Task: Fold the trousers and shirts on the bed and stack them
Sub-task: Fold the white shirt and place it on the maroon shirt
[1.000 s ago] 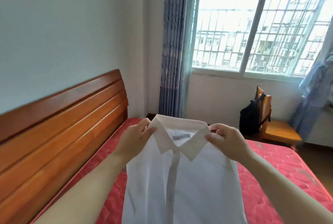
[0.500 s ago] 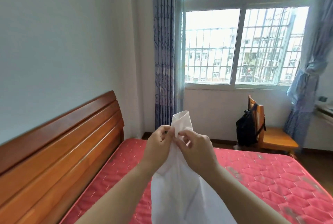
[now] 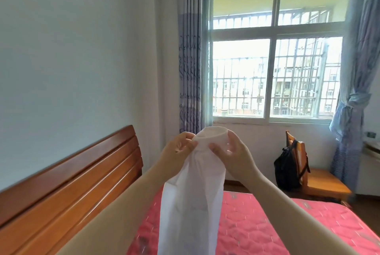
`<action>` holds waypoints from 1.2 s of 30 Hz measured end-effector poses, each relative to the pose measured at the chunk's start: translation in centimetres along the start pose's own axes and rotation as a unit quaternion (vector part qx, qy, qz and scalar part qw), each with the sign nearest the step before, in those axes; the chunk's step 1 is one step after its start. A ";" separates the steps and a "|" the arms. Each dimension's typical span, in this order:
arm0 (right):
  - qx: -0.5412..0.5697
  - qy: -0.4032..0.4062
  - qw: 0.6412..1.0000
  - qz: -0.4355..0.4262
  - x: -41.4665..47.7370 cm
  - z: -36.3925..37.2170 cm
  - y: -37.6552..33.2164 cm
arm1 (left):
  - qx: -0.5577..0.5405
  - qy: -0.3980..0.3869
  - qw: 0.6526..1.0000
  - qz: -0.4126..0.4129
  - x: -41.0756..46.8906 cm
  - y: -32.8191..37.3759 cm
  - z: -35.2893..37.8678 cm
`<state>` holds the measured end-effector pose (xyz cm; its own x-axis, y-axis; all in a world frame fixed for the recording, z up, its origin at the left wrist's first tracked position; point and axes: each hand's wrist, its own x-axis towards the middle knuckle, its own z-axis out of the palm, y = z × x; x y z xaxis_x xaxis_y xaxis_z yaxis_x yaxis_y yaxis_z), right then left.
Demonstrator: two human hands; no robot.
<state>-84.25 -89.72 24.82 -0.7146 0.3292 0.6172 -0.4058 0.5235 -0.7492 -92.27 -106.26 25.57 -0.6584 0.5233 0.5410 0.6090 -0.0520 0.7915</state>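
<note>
Both hands hold the white shirt [image 3: 191,199] up in the air above the bed [image 3: 257,226], the cloth gathered into a narrow hanging column whose lower end runs out of view at the bottom edge. The left hand [image 3: 181,150] pinches the top of the shirt at its left side, fingers closed together on the fabric. The right hand [image 3: 232,156] clamps the top from the right, thumb in front and fingers curled behind the rounded fold. Both forearms reach up and forward from the lower corners, the hands nearly meeting. The shirt hangs over the head end of the bed, near the wooden headboard [image 3: 67,180] on the left. Past the bed's far edge stands a wooden chair [image 3: 320,182] with a black backpack [image 3: 287,168] on it, under the window [image 3: 273,65].
</note>
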 end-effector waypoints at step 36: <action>-0.114 -0.058 0.992 -0.011 0.8 -0.7 -2.3 | 0.032 0.072 0.997 -0.025 -8.7 -7.8 1.4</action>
<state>-83.47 -90.14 27.20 -0.7731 0.2298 0.5912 -0.2924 0.6980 -0.6537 -90.63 -109.20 14.30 -0.7427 0.3966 0.5396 0.5974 0.0283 0.8014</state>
